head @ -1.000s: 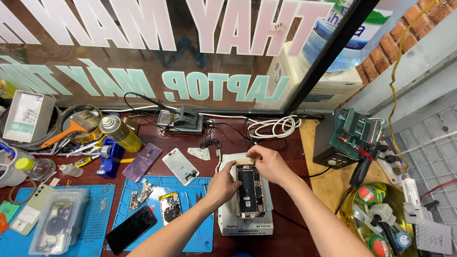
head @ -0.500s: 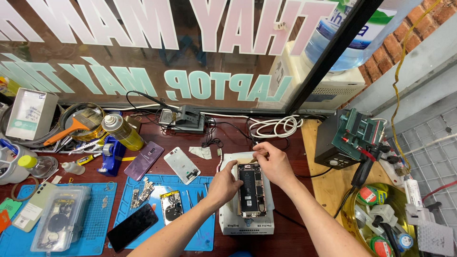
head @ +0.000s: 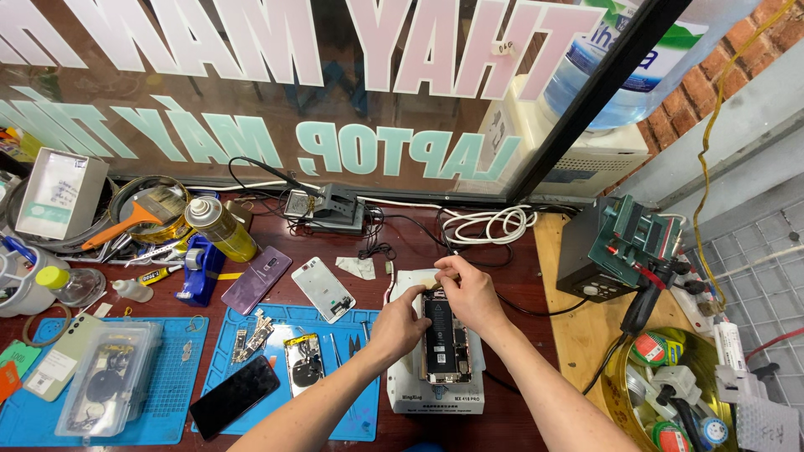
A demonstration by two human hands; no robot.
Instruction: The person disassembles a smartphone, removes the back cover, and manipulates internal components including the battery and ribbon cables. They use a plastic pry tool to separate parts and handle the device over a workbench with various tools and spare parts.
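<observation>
Behind the dark red wooden workbench point(head: 519, 293) stood a glass shop window with large pale lettering point(head: 335, 100). Only the head view was available. At the centre of the bench sat a white box-shaped heating platform point(head: 435, 393), and on top of it lay an opened black smartphone with its long black battery exposed point(head: 442, 339). The left hand point(head: 398, 322) rested against the left edge of the phone, fingers curled loosely and thumb extended toward the frame, bracing rather than enclosing it. The right hand point(head: 469, 293) was positioned over the upper end of the phone, thumb and forefinger pinched together on a small part near the top edge; what that part was could not be determined. Left of the platform lay a blue silicone work mat point(head: 276, 322) carrying a black phone lying face down point(head: 234, 396) and loose metal parts. A white phone back cover point(head: 322, 289) and a purple phone point(head: 257, 279) lay just beyond the mat. A green bench power unit point(head: 624, 243) stood well to the right.
</observation>
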